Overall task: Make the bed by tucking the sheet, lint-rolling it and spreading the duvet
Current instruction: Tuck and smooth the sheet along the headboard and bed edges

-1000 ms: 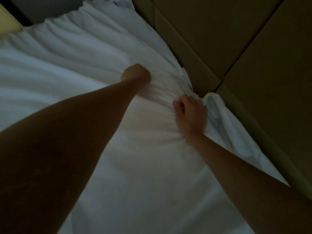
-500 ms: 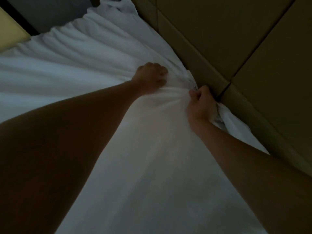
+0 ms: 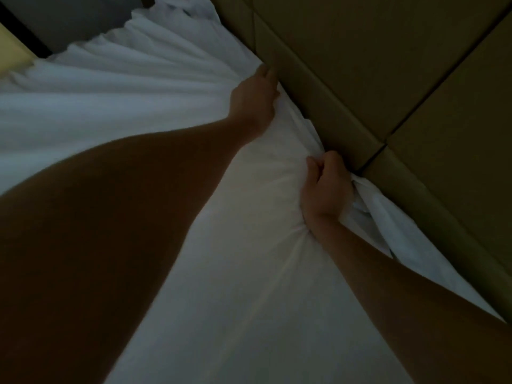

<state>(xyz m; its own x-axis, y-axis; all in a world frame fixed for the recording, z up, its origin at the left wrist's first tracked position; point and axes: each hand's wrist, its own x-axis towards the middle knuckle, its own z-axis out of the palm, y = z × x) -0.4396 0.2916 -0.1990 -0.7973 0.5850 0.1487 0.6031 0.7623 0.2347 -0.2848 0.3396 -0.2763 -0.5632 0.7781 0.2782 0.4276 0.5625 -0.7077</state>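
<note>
Both bare forearms are stretching out over the white sheet (image 3: 249, 300), which is lying spread beneath them and running right up to the brown panelled wall (image 3: 388, 65). The right hand (image 3: 325, 187) is clenching a bunched fold of the sheet's edge just beside a seam in the panels, its fingers (image 3: 315, 167) curled tight around the cloth. Farther out, the left hand (image 3: 253, 98) is pressing where sheet meets wall. Its fingers (image 3: 266, 74) are looking straight and together, though the dim light is making that hard to confirm. Beyond it the sheet is fanning out in long ridges toward a yellow object (image 3: 12, 51) at the far corner.
</note>
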